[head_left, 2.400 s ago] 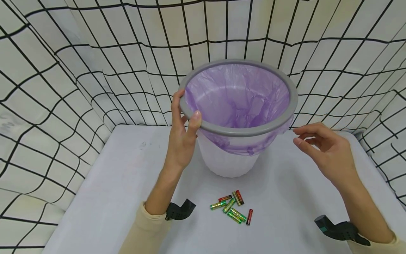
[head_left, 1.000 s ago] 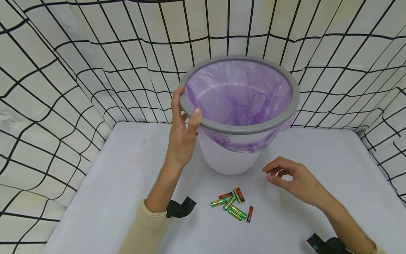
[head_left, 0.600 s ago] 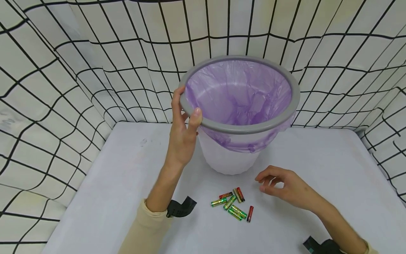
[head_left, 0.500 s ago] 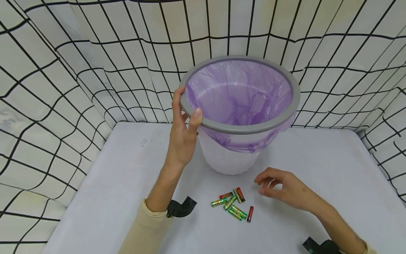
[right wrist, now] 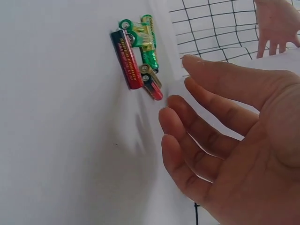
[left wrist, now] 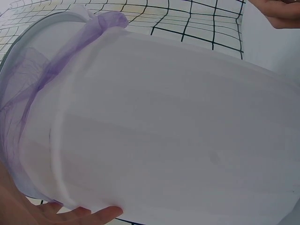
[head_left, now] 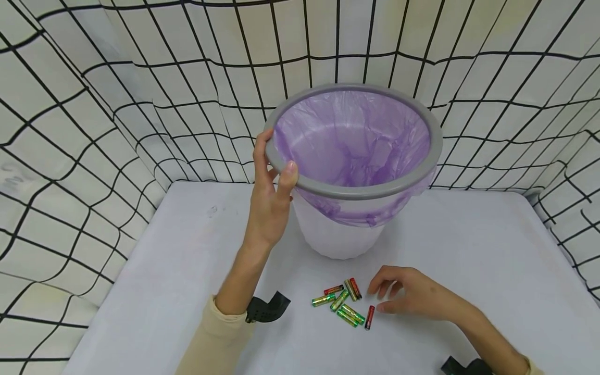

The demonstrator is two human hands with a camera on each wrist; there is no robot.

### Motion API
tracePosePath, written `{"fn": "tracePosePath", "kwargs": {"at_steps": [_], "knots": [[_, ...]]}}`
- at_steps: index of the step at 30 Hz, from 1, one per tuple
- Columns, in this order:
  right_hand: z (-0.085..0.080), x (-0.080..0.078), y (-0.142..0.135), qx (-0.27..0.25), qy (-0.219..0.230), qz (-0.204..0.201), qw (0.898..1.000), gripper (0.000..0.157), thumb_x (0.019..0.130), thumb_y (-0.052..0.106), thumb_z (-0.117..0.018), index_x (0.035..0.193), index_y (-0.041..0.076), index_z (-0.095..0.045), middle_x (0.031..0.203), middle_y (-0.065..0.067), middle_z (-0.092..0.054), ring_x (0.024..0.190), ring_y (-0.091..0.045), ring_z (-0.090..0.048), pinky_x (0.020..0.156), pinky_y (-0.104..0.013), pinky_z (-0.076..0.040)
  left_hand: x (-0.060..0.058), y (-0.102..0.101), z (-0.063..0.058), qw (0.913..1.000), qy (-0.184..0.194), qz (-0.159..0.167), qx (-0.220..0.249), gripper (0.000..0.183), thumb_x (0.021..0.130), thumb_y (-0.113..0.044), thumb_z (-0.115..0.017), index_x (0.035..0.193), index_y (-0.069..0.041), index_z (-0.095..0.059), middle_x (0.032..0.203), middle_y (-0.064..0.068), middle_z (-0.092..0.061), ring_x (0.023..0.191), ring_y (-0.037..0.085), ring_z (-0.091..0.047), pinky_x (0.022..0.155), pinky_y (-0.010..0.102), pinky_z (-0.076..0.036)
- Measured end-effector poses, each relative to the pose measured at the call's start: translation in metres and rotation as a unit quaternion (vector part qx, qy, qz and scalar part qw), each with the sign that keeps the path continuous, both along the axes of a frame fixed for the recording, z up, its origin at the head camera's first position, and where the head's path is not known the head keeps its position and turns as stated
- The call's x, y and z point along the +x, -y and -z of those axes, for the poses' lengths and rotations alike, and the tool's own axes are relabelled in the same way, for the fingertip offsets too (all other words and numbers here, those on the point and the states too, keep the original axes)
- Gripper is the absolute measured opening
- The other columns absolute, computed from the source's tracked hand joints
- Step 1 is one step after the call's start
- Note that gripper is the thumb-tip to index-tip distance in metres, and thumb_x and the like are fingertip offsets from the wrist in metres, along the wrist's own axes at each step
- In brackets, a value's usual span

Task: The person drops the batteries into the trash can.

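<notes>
In the head view, a white trash can (head_left: 339, 242) with a grey rim and purple bag liner (head_left: 356, 140) stands at the back of the table. My left hand (head_left: 270, 211) grips the rim at its left side; fingers (left wrist: 101, 216) lie along the outer wall in the left wrist view. Several green batteries (head_left: 350, 314) and red batteries (head_left: 354, 288) lie in a loose cluster in front. My right hand (head_left: 412, 291), holding nothing, is just right of a separate red battery (head_left: 370, 317), fingers loosely bent. The right wrist view shows that red battery (right wrist: 126, 61) apart from the fingertips.
A white table (head_left: 201, 250) lies beneath everything. White walls with a black grid (head_left: 337, 57) enclose it at the back and sides. Black wrist cameras (head_left: 268, 307) are strapped at both wrists.
My right hand has come from beside the trash can's right side down and leftward to the batteries, its fingers spreading a little. My left hand stays on the rim.
</notes>
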State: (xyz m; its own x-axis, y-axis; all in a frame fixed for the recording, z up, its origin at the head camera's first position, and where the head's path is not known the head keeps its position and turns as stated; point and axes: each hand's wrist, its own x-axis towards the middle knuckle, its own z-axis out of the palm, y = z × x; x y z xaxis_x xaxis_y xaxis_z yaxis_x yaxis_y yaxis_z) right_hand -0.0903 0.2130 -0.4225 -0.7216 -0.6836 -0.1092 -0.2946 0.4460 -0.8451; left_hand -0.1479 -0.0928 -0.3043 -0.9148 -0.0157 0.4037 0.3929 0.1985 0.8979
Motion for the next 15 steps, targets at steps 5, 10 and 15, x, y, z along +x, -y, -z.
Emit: {"fn": "tracePosePath", "kwargs": {"at_steps": [5,10,15], "knots": [[0.004,0.002,0.001,0.019,0.028,-0.008,0.999,0.026,0.088,0.026,-0.083,0.111,0.021,-0.072,0.107,0.002,-0.071,0.098,-0.017,-0.064,0.087,-0.026,-0.054,0.000,-0.001,0.000,1.0000,0.005,-0.003,-0.001,0.079,0.092,-0.073,-0.048,0.160,-0.047,-0.018,0.150,-0.002,-0.042,0.118,0.023,-0.059,0.066,0.035,-0.050],[0.009,0.004,0.002,0.027,0.035,-0.010,0.999,0.027,0.086,0.022,-0.085,0.109,0.022,-0.072,0.108,0.006,-0.071,0.097,-0.015,-0.063,0.086,-0.025,-0.053,0.000,-0.001,0.000,0.9999,0.008,-0.008,-0.007,0.078,0.091,-0.074,-0.047,0.159,-0.048,-0.018,0.148,-0.001,-0.044,0.113,0.021,-0.059,0.066,0.034,-0.048],[0.013,0.005,0.004,0.021,0.033,-0.018,0.999,0.028,0.085,0.019,-0.085,0.109,0.023,-0.073,0.108,0.007,-0.070,0.097,-0.013,-0.062,0.085,-0.024,-0.053,0.001,-0.001,0.000,0.9999,0.008,-0.013,-0.007,0.080,0.090,-0.078,-0.047,0.159,-0.049,-0.019,0.148,-0.001,-0.043,0.114,0.020,-0.059,0.065,0.034,-0.048]]}}
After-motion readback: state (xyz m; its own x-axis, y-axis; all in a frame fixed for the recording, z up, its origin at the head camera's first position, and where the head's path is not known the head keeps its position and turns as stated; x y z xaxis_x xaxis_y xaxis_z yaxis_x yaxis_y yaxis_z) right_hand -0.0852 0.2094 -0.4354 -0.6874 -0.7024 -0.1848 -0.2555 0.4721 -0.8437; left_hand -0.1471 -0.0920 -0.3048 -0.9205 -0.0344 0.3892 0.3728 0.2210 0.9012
